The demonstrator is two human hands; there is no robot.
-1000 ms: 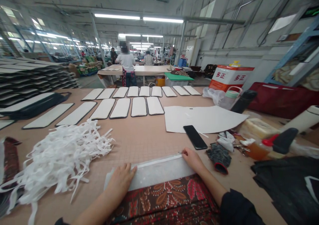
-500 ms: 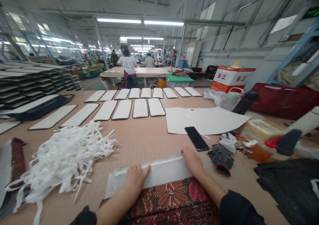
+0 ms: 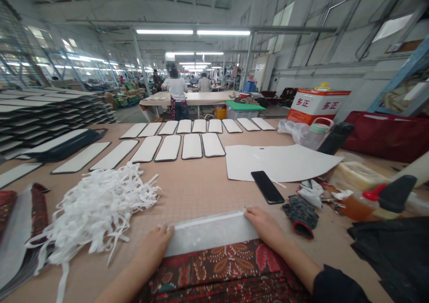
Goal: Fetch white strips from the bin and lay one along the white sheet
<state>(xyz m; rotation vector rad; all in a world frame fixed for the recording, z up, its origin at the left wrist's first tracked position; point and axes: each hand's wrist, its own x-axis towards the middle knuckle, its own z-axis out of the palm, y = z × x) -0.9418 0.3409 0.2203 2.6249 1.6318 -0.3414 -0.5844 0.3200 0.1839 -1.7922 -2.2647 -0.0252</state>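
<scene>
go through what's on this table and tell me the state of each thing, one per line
left hand: flat on the panel's left end
right hand: flat on its right end
panel: lying flat, white strip along far edge
phone: screen dark
strips: loose tangled heap
glove: crumpled, off

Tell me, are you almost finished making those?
Done, it seems: two rows of white panels laid out. In hand: left hand and right hand press a white strip along a clear sheet. Left: a big pile of strips.
</scene>
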